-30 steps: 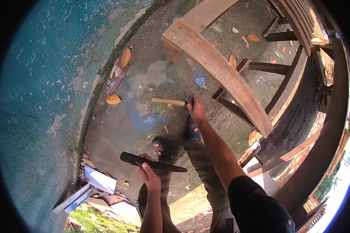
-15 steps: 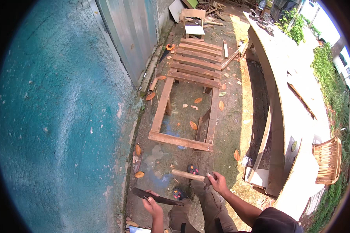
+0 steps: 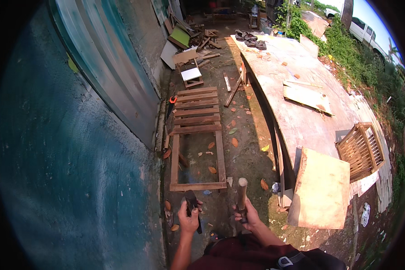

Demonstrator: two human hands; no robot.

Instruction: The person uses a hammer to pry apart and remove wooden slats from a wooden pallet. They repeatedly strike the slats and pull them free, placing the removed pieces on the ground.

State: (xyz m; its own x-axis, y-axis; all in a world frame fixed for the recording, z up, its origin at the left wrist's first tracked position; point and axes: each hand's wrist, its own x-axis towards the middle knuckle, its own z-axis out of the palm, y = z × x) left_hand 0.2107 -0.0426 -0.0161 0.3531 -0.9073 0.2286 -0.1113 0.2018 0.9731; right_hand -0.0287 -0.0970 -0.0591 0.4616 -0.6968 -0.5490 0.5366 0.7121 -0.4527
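My left hand [image 3: 187, 219] is closed around a long, flat, dark strip [image 3: 191, 202], held up in front of my body; its exact kind I cannot make out. To its right, my right hand [image 3: 249, 216] grips a tool with a round, pale wooden handle [image 3: 242, 191]. The handle points upward, and the tool's dark lower end is mostly hidden in my fingers. Just beyond both hands stands a low wooden frame [image 3: 174, 159]. Slats [image 3: 196, 112] lie across its far half, while its near half is an open rectangle.
A small chair [image 3: 191, 74] and a scrap-wood pile [image 3: 207, 40] lie farther off. Along the right runs a long table [image 3: 274, 72], with a board [image 3: 324, 189] and a slatted wooden piece [image 3: 362, 150] by its near end. A blue wall [image 3: 76, 180] borders the left.
My view has tilted up and shifted right. Both hands have come up nearer the frame; the wooden handle has swung from pointing left to pointing up, and the dark strip stands steeper.
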